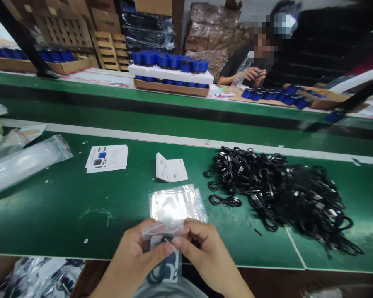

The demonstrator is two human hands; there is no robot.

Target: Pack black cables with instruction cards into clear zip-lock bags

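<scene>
Between my two hands, at the near edge of the green table, is a clear zip bag (173, 265) with a black coiled cable and a printed paper inside. My left hand (139, 252) is closed on the bag's left side, thumb across its front. My right hand (202, 248) pinches the upper right part near the opening, the two thumbs almost touching. Just beyond lies a stack of flat clear bags (177, 203). A folded leaflet (171, 169) stands behind that stack, and a pile of printed leaflets (107, 158) lies to its left.
A big heap of black cables (267, 186) covers the table's right side. Plastic packs (27, 163) lie at far left. Below the left edge sits a box of filled bags (37, 275). Across the table, a person (251, 62) works beside trays of blue parts (170, 62).
</scene>
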